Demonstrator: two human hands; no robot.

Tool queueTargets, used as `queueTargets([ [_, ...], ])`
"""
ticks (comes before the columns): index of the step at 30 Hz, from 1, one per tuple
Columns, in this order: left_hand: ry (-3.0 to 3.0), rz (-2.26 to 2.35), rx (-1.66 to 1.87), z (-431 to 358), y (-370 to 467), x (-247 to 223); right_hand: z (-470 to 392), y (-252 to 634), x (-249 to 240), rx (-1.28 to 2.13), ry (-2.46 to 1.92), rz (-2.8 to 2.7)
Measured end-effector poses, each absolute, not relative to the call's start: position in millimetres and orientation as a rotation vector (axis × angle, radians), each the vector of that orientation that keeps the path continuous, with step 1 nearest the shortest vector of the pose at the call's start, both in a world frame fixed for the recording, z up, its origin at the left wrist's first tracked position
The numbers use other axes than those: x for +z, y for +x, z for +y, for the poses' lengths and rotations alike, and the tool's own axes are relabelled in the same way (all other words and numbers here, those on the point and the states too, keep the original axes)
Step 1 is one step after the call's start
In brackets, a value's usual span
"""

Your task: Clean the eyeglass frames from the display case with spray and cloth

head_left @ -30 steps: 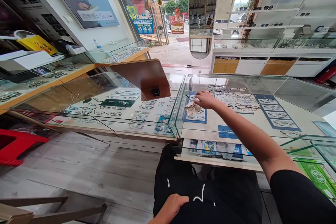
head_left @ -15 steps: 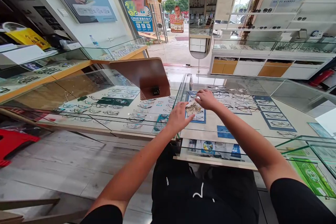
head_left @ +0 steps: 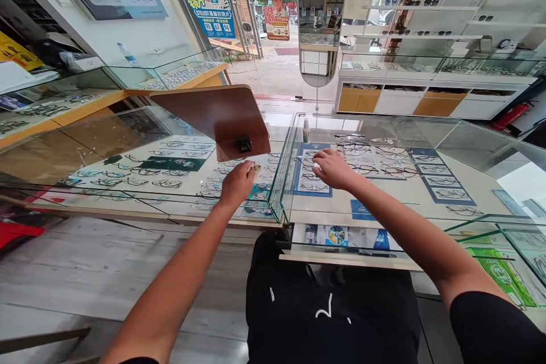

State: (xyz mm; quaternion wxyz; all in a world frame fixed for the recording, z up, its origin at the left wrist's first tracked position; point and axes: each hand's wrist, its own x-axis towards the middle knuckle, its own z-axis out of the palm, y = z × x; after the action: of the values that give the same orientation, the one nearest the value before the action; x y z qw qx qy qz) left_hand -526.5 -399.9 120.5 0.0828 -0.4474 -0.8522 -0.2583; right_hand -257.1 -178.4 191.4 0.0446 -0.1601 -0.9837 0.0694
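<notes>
My left hand (head_left: 238, 185) is closed over the left glass counter, in front of the brown tilted panel. A small bit of crumpled tan cloth (head_left: 256, 166) shows at its fingertips; the rest is hidden in the hand. My right hand (head_left: 335, 168) hovers low over the right glass counter (head_left: 307, 213), its fingers bent inward. Something small and white (head_left: 316, 166) shows at its fingertips, too small to name. Under and around that hand lie eyeglass frames (head_left: 313, 185) on a blue-edged display sheet. A small white bottle (head_left: 306, 131) stands upright beyond it.
The brown panel (head_left: 239, 116) leans over the left counter. More eyeglasses (head_left: 166, 183) lie in rows there. A tall oval mirror (head_left: 318, 62) stands beyond the counters. Glass edges (head_left: 279, 205) meet between the two counters. A green packet (head_left: 503, 276) lies at the right.
My left hand has moved left, away from my right hand, with the crumpled tan cloth that lay between both hands. My right hand stays over the right counter. The view has shifted slightly.
</notes>
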Motion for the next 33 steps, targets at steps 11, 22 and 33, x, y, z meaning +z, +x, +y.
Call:
queueTargets([
  [11, -1.148, -2.469, -0.866, -437.1, -547.7, 109.5, -177.8, -263.2, 183.6, 0.363, -0.42, -2.991],
  [22, -0.94, -2.507, -1.159, -444.5, -548.7, 113.3, -75.7, -383.5, 174.8, 1.163, -1.049, -2.312],
  [33, -0.917, -2.571, -1.052, -444.9, -545.5, 114.4, -97.7, -445.4, 162.2, 1.075, -0.719, -2.522],
])
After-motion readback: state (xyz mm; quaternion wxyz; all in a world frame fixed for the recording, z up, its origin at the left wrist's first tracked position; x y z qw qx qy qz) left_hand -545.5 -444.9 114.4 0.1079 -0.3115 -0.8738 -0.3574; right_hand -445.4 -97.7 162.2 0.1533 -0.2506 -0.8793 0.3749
